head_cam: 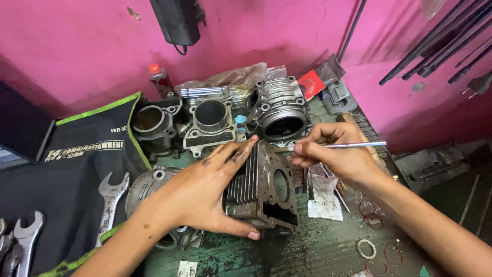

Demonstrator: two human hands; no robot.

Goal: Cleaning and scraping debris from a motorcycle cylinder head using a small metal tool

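Left hand [205, 192] flat atop cylinder block [264, 190]

A finned cylinder block [261, 187] of dull, grimy cast metal is seen, oil-darkened and rough. A thin tool [343, 145] of bright, smooth steel is seen. The wrench roll [77, 169] is made of matt black cloth. The bench [318, 249] is coated in worn, scratched green paint.
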